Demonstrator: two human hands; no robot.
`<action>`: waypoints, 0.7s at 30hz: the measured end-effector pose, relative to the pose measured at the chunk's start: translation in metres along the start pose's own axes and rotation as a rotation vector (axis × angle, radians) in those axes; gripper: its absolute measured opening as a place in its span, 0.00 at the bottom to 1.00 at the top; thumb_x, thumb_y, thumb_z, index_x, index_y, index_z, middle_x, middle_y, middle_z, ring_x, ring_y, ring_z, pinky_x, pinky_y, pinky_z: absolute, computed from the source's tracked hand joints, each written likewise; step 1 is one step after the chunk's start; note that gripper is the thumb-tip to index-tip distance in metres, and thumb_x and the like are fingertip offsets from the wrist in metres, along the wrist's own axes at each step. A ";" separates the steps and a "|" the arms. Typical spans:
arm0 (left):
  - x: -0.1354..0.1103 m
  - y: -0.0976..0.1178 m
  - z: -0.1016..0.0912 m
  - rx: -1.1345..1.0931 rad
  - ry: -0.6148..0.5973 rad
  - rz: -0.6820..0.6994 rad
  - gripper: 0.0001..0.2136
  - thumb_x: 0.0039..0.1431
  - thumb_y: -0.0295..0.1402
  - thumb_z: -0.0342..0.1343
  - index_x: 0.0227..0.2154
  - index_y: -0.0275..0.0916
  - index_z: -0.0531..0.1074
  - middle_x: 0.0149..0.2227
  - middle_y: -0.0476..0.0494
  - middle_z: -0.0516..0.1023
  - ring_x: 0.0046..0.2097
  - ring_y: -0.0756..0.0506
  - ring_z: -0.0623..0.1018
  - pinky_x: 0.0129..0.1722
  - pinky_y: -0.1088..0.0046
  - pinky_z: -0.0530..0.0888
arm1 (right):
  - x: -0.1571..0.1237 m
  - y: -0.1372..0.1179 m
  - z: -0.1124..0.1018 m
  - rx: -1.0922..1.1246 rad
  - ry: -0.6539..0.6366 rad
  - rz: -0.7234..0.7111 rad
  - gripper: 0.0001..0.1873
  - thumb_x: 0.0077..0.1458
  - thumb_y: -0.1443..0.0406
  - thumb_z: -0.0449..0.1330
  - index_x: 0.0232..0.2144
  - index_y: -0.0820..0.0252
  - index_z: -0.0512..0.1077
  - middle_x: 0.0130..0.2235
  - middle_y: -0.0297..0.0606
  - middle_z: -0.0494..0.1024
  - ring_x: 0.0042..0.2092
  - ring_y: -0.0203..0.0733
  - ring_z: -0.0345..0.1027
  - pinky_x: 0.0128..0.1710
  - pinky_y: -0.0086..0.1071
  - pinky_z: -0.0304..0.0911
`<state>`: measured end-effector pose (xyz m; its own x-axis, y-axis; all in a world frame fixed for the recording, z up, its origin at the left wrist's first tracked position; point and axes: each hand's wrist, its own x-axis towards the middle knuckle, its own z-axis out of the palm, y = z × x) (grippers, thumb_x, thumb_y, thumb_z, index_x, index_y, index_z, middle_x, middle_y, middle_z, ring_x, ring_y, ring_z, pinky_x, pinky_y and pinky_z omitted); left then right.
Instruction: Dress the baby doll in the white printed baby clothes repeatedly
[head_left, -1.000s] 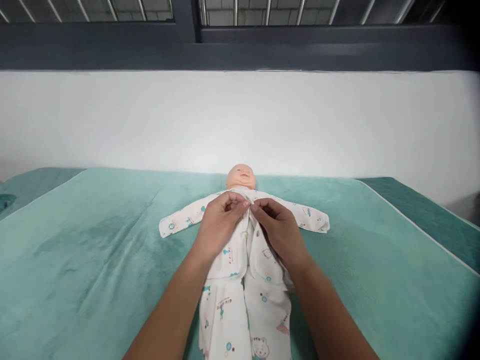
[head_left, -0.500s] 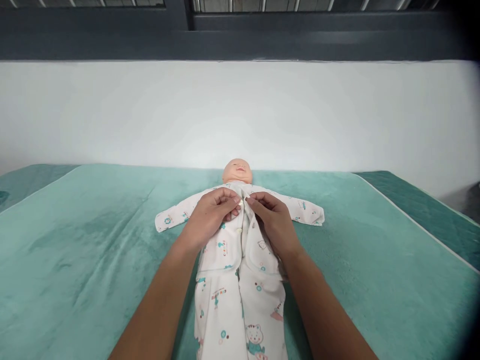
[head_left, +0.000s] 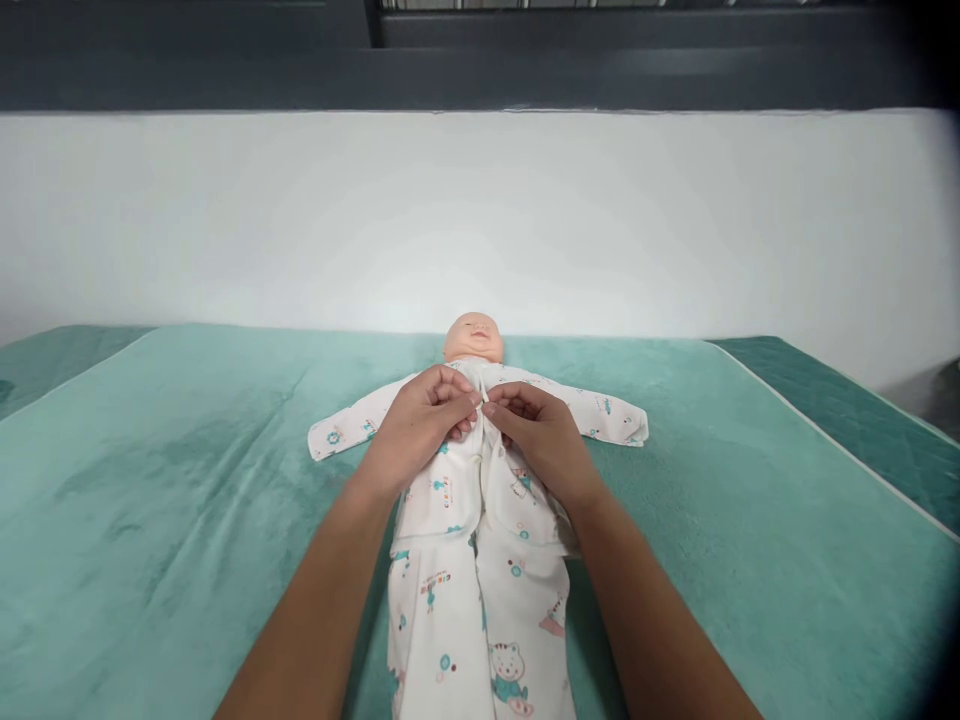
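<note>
A baby doll (head_left: 473, 338) lies on its back, dressed in a white printed jacket (head_left: 442, 500) and matching trousers (head_left: 450, 640). Both of its sleeves stretch out sideways. At the upper chest, my left hand (head_left: 431, 415) pinches the jacket's front edge on the left side. Opposite it, my right hand (head_left: 541, 430) pinches the other front edge, with the fingertips of both hands almost meeting. Below my hands the two jacket fronts run side by side along the middle. Any fastener between my fingertips is hidden.
A green plush blanket (head_left: 187, 480) with a pale seam covers the surface under the doll. Darker green cloth (head_left: 847, 430) shows at the right. Behind stands a white wall (head_left: 480, 210), with a dark window frame (head_left: 480, 75) above it.
My right fingertips have moved slightly left, bringing the two jacket edges closer together at the chest. My left hand keeps its pinch. The view has tilted down a little.
</note>
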<state>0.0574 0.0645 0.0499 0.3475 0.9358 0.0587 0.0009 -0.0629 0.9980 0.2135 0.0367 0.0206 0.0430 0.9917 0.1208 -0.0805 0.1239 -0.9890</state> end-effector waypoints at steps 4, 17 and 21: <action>0.001 -0.001 0.000 0.061 -0.013 0.015 0.08 0.56 0.38 0.59 0.34 0.41 0.68 0.24 0.53 0.70 0.26 0.52 0.70 0.27 0.76 0.67 | 0.001 -0.002 -0.003 0.001 -0.046 -0.026 0.12 0.55 0.56 0.60 0.33 0.59 0.74 0.24 0.31 0.72 0.27 0.34 0.64 0.30 0.30 0.61; 0.002 -0.004 -0.001 0.074 -0.033 0.012 0.08 0.58 0.37 0.56 0.39 0.43 0.67 0.25 0.53 0.69 0.27 0.51 0.70 0.28 0.76 0.68 | -0.003 -0.004 -0.006 -0.159 -0.152 -0.029 0.09 0.54 0.62 0.58 0.40 0.54 0.70 0.27 0.27 0.67 0.25 0.31 0.55 0.24 0.27 0.51; 0.001 -0.001 -0.003 0.060 -0.041 -0.009 0.07 0.58 0.35 0.56 0.39 0.42 0.68 0.25 0.53 0.68 0.26 0.52 0.69 0.28 0.77 0.67 | -0.003 -0.004 -0.006 -0.113 -0.174 -0.045 0.11 0.52 0.63 0.60 0.40 0.55 0.68 0.32 0.29 0.67 0.29 0.32 0.57 0.26 0.27 0.54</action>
<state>0.0552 0.0663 0.0487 0.3854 0.9216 0.0471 0.0604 -0.0761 0.9953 0.2198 0.0333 0.0241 -0.1290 0.9772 0.1685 0.0300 0.1737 -0.9843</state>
